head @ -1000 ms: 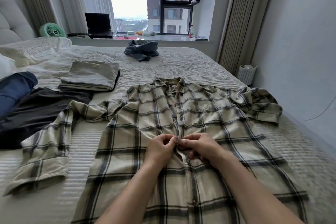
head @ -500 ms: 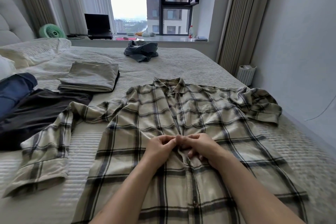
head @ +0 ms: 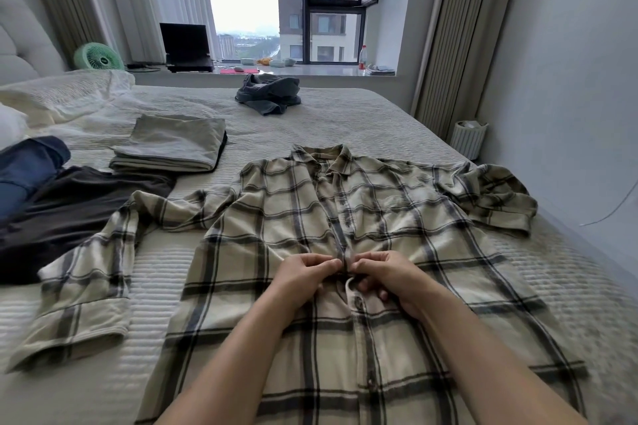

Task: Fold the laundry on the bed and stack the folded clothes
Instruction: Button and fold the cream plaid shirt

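Observation:
A cream plaid shirt [head: 269, 217] lies flat, front up, on the bed [head: 345, 121], its left sleeve spread out and its right sleeve bunched. My left hand [head: 303, 276] and my right hand [head: 386, 274] meet at the button strip in the middle of the shirt, each pinching one edge of the placket. A button shows just below my right hand's fingers. A folded beige garment [head: 172, 145] lies at the back left.
A dark garment [head: 69, 210] and a blue one [head: 27, 169] lie at the left. Crumpled grey jeans [head: 267, 97] sit near the far edge. Pillows [head: 62, 93] are at the back left. A white bin [head: 467, 138] stands by the right wall.
Both hands stay at the placket; their fingers have shifted slightly on the fabric, and a button now shows under the right hand.

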